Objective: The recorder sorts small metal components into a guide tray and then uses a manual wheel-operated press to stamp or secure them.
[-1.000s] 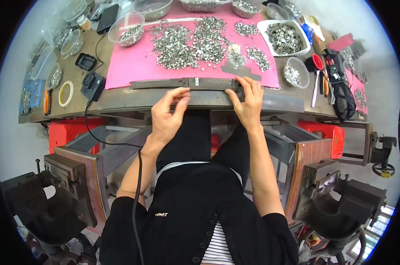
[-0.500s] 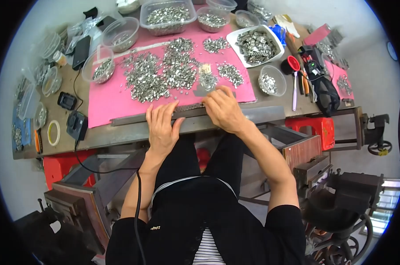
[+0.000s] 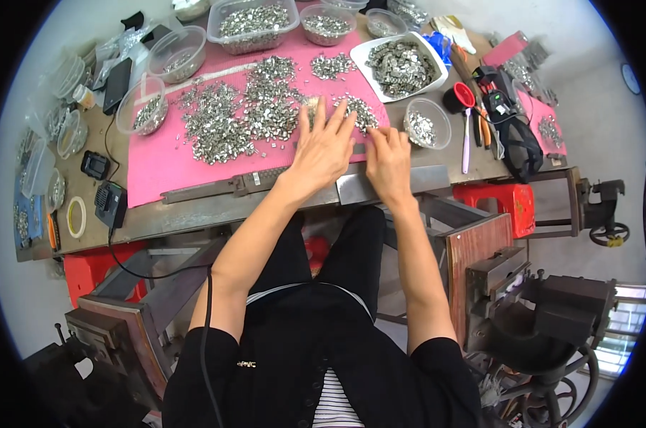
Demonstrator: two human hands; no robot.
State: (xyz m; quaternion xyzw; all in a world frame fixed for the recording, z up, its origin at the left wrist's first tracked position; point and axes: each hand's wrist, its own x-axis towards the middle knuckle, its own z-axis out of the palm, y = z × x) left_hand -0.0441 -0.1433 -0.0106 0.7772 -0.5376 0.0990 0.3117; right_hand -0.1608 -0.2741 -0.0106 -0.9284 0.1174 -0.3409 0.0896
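Observation:
My left hand (image 3: 323, 148) lies over the pink mat (image 3: 148, 175) with its fingers spread, reaching to a small pile of shiny metal pieces (image 3: 362, 113). Beneath it, a flat grey plate is mostly covered. Close by on the right, my right hand (image 3: 389, 160) has its fingers curled together at that pile's near edge; whatever they pinch is too small to make out. Along the table's front runs a long metal rail (image 3: 209, 188), with a row of small parts in its middle part. Larger heaps of metal pieces (image 3: 219, 128) cover the mat's middle.
Plastic tubs of metal pieces (image 3: 257, 44) line the back. A white tray (image 3: 437, 75) holds dark metal parts. Right of my hands are a clear bowl (image 3: 443, 132), a red-headed purple-handled tool (image 3: 466, 143) and pliers. Red stools (image 3: 512, 214) stand below; a black cable (image 3: 159, 274) crosses my left arm.
Both hands have left the rail: the left moved right and forward over the mat, its fingers spreading; the right shifted right to the small pile. The view has also shifted slightly.

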